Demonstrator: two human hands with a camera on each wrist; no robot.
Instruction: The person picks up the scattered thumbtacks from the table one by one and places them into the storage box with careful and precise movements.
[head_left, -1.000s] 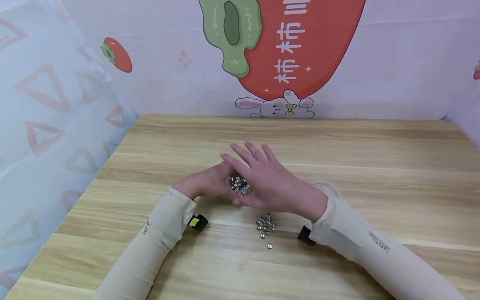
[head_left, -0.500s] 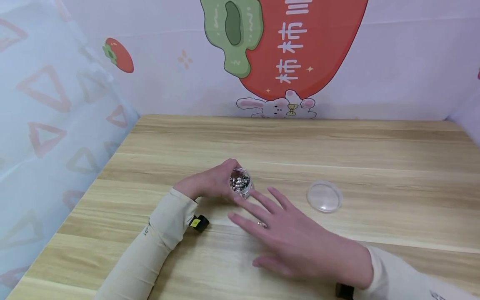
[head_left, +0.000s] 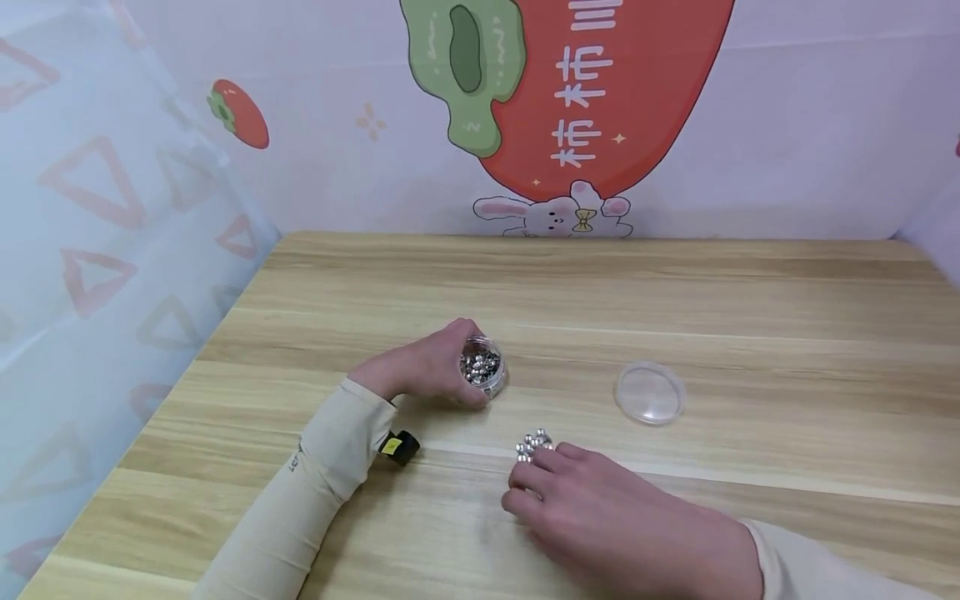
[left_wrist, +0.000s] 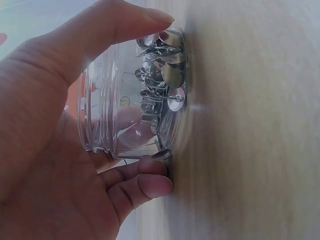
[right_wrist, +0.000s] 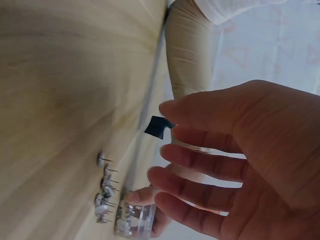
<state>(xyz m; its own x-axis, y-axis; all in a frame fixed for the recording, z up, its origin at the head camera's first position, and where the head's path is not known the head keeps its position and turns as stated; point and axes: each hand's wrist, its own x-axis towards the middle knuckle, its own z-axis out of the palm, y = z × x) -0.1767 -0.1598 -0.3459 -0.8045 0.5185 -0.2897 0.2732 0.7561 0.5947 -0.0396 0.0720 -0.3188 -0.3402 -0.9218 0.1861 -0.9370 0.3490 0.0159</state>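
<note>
My left hand (head_left: 431,367) grips a clear plastic jar (head_left: 497,385) that stands on the table, with silver thumbtacks (head_left: 478,367) inside. In the left wrist view, the thumb (left_wrist: 115,25) and fingers go round the jar's wall, and the tacks (left_wrist: 160,75) lie toward its base. A small pile of loose thumbtacks (head_left: 531,442) sits in front of the jar, partly covered by the right hand (head_left: 622,525). The right wrist view shows that hand (right_wrist: 240,155) with loosely bent fingers and nothing in them, apart from the loose tacks (right_wrist: 104,192), whose pins stick up.
A round clear lid (head_left: 651,393) lies on the wooden table (head_left: 787,358), right of the jar. A black wrist-worn device (head_left: 401,447) shows under the left sleeve. Printed cloth (head_left: 337,167) hangs behind the table and along its left side.
The right hand has moved from above the jar down and right to the loose tacks, its fingers now bent. The lid has come into full view. The left hand keeps the jar in place.
</note>
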